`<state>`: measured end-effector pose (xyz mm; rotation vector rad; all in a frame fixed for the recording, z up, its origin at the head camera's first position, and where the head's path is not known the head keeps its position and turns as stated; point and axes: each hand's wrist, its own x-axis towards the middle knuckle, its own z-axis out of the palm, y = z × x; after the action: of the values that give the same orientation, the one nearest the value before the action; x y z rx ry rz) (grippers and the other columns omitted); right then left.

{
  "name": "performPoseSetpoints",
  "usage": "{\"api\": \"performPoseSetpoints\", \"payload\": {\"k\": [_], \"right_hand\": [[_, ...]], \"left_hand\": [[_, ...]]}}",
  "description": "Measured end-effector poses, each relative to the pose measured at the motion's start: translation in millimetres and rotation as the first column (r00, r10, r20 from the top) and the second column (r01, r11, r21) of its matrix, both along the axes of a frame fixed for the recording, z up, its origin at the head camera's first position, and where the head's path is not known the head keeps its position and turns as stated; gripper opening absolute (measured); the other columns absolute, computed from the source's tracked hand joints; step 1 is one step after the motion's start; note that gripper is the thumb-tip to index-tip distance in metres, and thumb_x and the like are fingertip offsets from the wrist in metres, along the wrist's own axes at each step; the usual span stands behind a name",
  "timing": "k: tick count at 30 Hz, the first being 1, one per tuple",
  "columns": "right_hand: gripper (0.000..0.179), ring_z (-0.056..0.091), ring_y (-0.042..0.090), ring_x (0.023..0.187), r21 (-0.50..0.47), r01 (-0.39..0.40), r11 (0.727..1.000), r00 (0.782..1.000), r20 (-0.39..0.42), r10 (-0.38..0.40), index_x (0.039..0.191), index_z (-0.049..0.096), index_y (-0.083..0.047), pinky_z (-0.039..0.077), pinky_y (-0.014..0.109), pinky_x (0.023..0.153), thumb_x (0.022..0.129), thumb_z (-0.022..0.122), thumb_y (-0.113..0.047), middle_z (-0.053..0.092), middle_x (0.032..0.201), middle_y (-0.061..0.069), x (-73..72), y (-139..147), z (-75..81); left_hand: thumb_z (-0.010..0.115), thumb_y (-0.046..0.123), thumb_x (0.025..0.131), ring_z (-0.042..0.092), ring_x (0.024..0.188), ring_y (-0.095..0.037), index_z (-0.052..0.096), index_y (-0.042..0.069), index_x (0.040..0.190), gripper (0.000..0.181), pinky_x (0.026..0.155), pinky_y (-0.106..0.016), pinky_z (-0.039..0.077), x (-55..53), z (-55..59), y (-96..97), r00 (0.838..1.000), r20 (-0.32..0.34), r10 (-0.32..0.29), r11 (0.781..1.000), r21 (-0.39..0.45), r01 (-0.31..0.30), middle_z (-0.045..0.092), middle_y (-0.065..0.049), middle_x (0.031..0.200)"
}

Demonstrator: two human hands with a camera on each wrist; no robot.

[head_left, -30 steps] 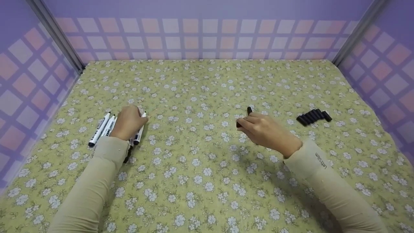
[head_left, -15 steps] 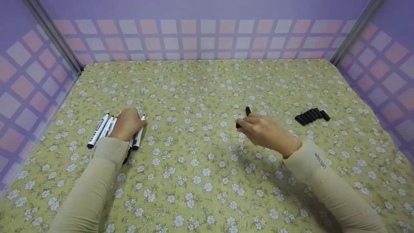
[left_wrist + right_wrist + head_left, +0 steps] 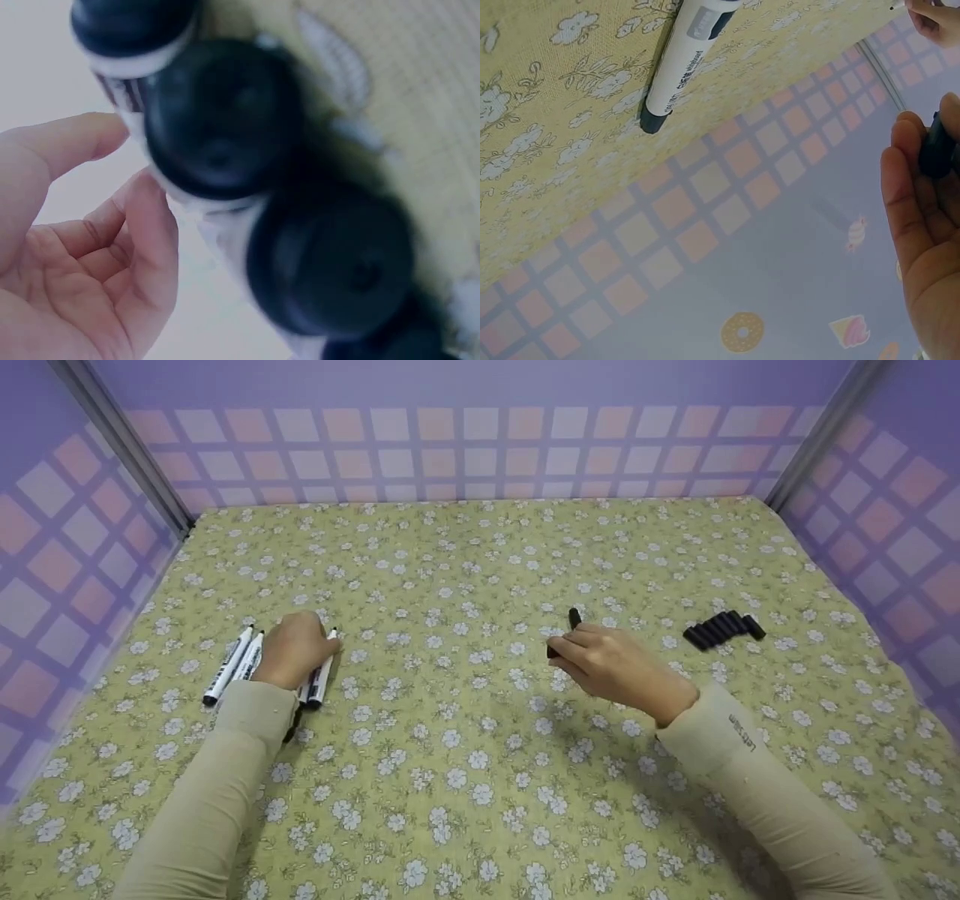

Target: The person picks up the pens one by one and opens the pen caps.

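Observation:
My left hand [image 3: 294, 649] is over a row of white markers [image 3: 229, 666] with black ends, lying at the left. In the left wrist view the thumb and a curled finger [image 3: 154, 232] pinch at the side of one marker [image 3: 135, 86], whose black end points toward the camera. Another marker [image 3: 322, 679] lies just right of the thumb. Above the middle right of the cloth, my right hand [image 3: 611, 664] grips a black marker cap [image 3: 574, 619]. More black shows lower, at the fingertips. The right wrist view shows the cap [image 3: 936, 154] between the fingers and thumb.
Several loose black caps [image 3: 724, 630] lie in a row to the right of the right hand. In the right wrist view a white marker [image 3: 686, 64] lies on the floral cloth [image 3: 525, 187]. Purple checked walls [image 3: 480, 442] enclose the back and sides.
One white marker that showed just left of the left hand is now out of sight behind it. The hands and the caps on the right stay almost in place.

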<state>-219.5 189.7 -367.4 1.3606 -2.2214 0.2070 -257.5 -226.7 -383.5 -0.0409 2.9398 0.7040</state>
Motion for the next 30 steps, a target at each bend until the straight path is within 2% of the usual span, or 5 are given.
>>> {"api": "performPoseSetpoints", "payload": {"k": [11,16,18,21,30], "right_hand": [[0.017,0.062,0.017,0.064,-0.025,0.012,1.000,1.000,0.021,-0.011,0.102,0.071,0.000,0.054,0.026,0.059,0.089,0.068,-0.010,0.068,0.081,0.009,-3.1,4.7,-1.7],[0.015,0.063,0.017,0.065,-0.038,0.021,0.999,0.999,0.029,-0.020,0.099,0.070,0.001,0.054,0.027,0.059,0.088,0.069,-0.008,0.069,0.081,0.010,-7.0,10.9,-1.8],[0.015,0.063,0.018,0.066,-0.044,0.030,0.999,0.999,0.038,-0.029,0.100,0.071,0.001,0.053,0.027,0.059,0.088,0.068,-0.007,0.069,0.081,0.010,-9.5,14.8,-2.1],[0.017,0.064,0.018,0.068,-0.052,0.067,0.996,0.996,0.069,-0.064,0.102,0.071,0.001,0.054,0.028,0.060,0.089,0.068,-0.008,0.069,0.084,0.011,-13.2,21.9,-1.7],[0.020,0.066,0.023,0.075,-0.069,0.199,0.978,0.968,0.172,-0.184,0.106,0.071,0.000,0.055,0.033,0.063,0.091,0.066,-0.012,0.070,0.090,0.014,-27.4,46.9,-3.8]], "left_hand": [[0.047,0.019,0.097,0.022,0.042,-0.011,0.039,0.014,0.057,0.040,0.041,-0.026,0.022,4.0,5.6,9.6,0.996,-0.073,-0.045,0.998,-0.048,0.042,0.026,0.004,0.048],[0.047,0.018,0.096,0.036,0.047,-0.013,0.061,0.002,0.084,0.025,0.046,-0.029,0.031,6.1,6.7,17.2,0.991,-0.107,-0.075,0.997,-0.037,0.071,0.050,-0.006,0.059],[0.048,0.019,0.097,0.041,0.049,-0.015,0.065,0.000,0.096,0.026,0.047,-0.030,0.034,6.6,6.6,21.4,0.990,-0.114,-0.088,0.996,-0.029,0.085,0.059,-0.011,0.068],[0.048,0.020,0.097,0.046,0.052,-0.016,0.066,-0.001,0.105,0.029,0.050,-0.031,0.038,7.5,6.4,29.6,0.989,-0.109,-0.103,0.995,0.002,0.104,0.065,-0.016,0.079],[0.049,0.020,0.098,0.047,0.054,-0.016,0.067,0.005,0.099,0.024,0.052,-0.031,0.039,11.5,8.0,61.5,0.984,-0.102,-0.146,0.982,0.105,0.156,0.061,-0.009,0.076]]}}
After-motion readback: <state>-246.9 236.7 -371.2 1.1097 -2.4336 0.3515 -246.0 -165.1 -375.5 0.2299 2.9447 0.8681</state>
